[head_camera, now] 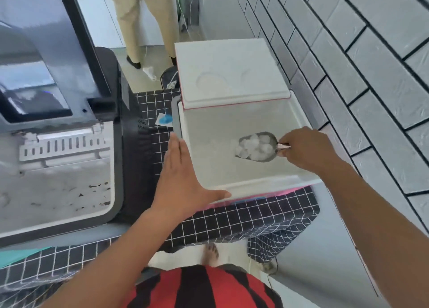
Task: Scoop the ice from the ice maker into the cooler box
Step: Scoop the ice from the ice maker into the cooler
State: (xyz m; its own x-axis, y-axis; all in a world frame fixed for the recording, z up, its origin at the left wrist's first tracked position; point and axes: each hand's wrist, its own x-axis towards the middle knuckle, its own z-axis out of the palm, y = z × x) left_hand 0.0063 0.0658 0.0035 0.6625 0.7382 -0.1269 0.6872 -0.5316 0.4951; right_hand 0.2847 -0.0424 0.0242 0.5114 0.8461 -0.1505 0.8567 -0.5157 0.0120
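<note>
The white cooler box (250, 187) stands open on the checked cloth, its lid (229, 73) tipped back behind it. My right hand (308, 148) grips the handle of a metal scoop (269, 159) held over the inside of the box. The scoop is full of ice cubes (254, 146). With its fingers straight, my left hand (183, 182) presses flat against the box's near left corner. The ice maker (58, 150) sits to the left with its lid raised and its white bin showing.
A black-and-white checked cloth (232, 222) covers the table. A blue-and-white card (165, 120) lies between the ice maker and the box. A tiled wall (362, 64) runs along the right. Another person's legs (141, 22) stand on the floor behind.
</note>
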